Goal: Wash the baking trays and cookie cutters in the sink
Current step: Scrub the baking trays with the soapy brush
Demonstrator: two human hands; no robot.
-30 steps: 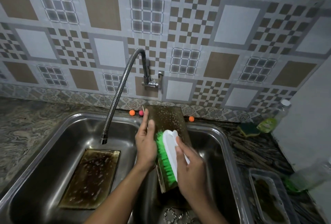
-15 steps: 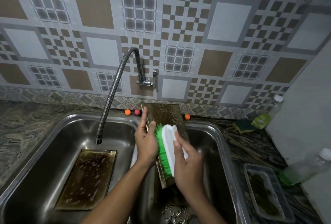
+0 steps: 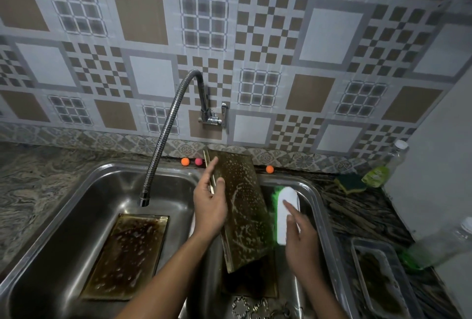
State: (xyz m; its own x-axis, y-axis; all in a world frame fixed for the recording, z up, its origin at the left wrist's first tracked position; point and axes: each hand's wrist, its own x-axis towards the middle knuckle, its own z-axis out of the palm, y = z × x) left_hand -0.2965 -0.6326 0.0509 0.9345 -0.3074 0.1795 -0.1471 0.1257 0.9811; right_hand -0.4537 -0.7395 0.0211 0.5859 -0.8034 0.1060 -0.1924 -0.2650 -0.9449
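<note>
My left hand [image 3: 210, 205] grips the left edge of a dark, soapy baking tray [image 3: 245, 206] that stands tilted on end in the right basin of the double sink [image 3: 320, 206]. Just right of that tray, my right hand [image 3: 300, 235] holds a white scrub brush with green bristles [image 3: 284, 210], off the tray's face. A second greasy tray [image 3: 127, 255] lies flat in the left basin. Another tray lies flat under the upright one. Metal cookie cutters [image 3: 251, 307] rest at the bottom of the right basin.
A flexible metal faucet [image 3: 163, 145] hangs over the left basin, with no water running. Small orange and pink balls [image 3: 190, 161] sit on the back ledge. On the right counter are a sponge [image 3: 350, 183], two bottles [image 3: 383, 168] and a clear plastic container [image 3: 380, 280].
The brush has come off the tray's face and moved right, beside the tray. My left hand keeps its hold on the tray's left edge.
</note>
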